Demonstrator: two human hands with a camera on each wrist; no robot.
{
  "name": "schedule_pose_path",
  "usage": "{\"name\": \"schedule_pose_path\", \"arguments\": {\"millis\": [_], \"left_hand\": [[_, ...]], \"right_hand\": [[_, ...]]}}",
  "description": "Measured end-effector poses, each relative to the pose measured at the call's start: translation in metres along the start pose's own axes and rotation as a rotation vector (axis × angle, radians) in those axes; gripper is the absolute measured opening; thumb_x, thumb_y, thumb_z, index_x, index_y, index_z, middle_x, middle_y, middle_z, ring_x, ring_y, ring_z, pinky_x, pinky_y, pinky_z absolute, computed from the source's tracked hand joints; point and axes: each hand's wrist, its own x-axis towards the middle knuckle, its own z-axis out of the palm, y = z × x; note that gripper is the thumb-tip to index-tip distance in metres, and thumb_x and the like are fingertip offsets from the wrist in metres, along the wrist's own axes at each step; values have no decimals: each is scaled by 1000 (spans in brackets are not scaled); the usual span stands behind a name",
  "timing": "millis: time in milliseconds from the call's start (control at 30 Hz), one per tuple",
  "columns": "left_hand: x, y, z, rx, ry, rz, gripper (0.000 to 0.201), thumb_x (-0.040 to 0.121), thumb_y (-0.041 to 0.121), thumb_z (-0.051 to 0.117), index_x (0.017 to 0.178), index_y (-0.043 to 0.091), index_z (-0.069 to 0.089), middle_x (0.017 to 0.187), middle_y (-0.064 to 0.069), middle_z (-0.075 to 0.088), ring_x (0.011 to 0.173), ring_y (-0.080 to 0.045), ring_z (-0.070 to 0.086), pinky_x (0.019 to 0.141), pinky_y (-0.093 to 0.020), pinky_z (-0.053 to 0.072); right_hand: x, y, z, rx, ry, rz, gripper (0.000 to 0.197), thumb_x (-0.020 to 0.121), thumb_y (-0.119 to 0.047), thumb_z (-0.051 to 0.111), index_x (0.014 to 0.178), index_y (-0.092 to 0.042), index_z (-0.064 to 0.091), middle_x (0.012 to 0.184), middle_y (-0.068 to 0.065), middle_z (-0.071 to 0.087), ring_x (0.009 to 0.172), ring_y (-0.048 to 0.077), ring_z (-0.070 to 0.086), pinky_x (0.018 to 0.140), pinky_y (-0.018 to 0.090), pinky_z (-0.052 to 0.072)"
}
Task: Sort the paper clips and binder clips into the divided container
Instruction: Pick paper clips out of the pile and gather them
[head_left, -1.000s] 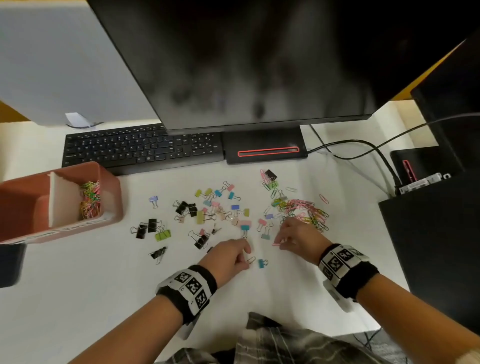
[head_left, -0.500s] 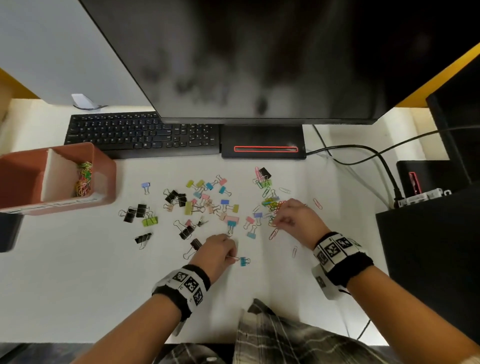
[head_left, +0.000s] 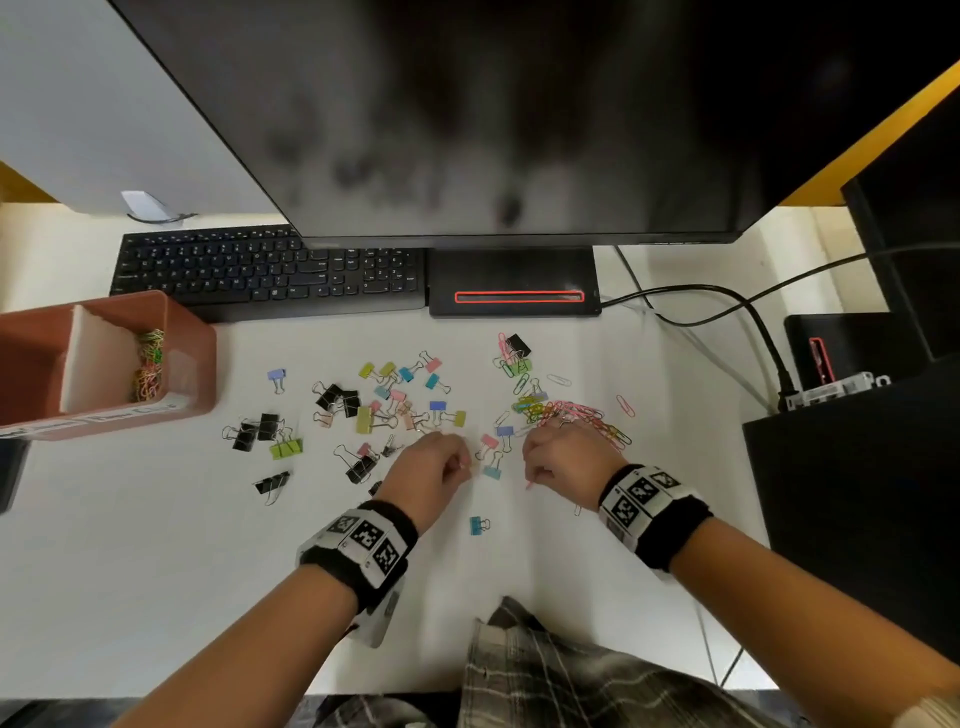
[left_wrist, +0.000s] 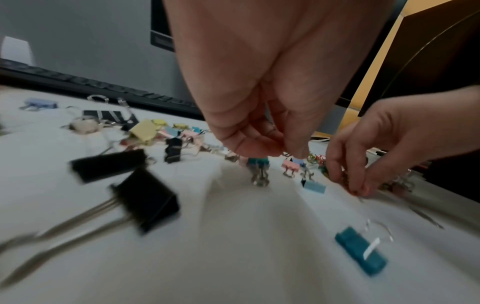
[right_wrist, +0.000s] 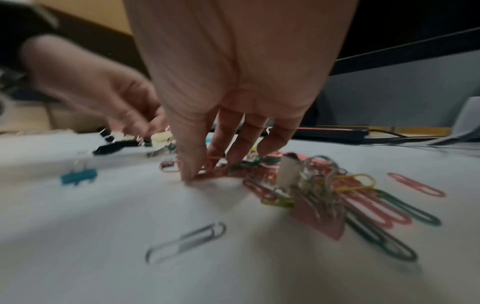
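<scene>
A brown divided container (head_left: 192, 364) stands at the left; its right compartment holds coloured paper clips (head_left: 148, 364). Binder clips (head_left: 374, 410) in black and pastel colours lie scattered mid-table. A pile of paper clips (head_left: 582, 415) (right_wrist: 324, 189) lies to their right. My left hand (head_left: 441, 467) (left_wrist: 275, 150) hovers low beside the binder clips, thumb and fingers pinched on a thin wire paper clip. My right hand (head_left: 556, 457) (right_wrist: 205, 170) is at the pile's left edge, its thumb and fingers pinching pink paper clips against the table.
One teal binder clip (head_left: 478, 525) (left_wrist: 361, 251) lies alone near me, between the hands. A silver paper clip (right_wrist: 187, 240) lies by my right wrist. A keyboard (head_left: 270, 275), a monitor (head_left: 493, 130) and cables (head_left: 727, 306) stand behind; black equipment (head_left: 857, 493) borders the right.
My left hand has moved away from me, past the lone teal binder clip, up to the binder clips. My right hand has shifted left and nearer, uncovering the paper clip pile.
</scene>
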Motion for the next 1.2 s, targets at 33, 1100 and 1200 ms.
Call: {"name": "schedule_pose_path", "arguments": {"millis": [33,1100,1200], "left_hand": [[6,6,-1,-15,16,-3,6,83,10,62,89,11,59,80,-3,57,72,-16,52,62,-15,36],[89,28,13,98,-149,-126,8,87,10,58,91,6,63,97,-10,60,79,-24,65,74,-34,55],[89,29,16,175,-141,-67,9,87,5,55,89,5,63,95,-9,49,83,-28,60,74,-35,55]], "right_hand": [[2,-1,1,-30,-6,14,18,89,-21,54,90,-18,72,105,-2,67,101,23,57,90,35,42],[48,58,-48,312,102,383,13,85,-11,62,97,-11,69,105,9,65,93,24,62,87,32,51],[39,60,-45,344,95,391,16,84,-10,61,98,-13,67,100,6,67,91,21,62,83,30,51]]}}
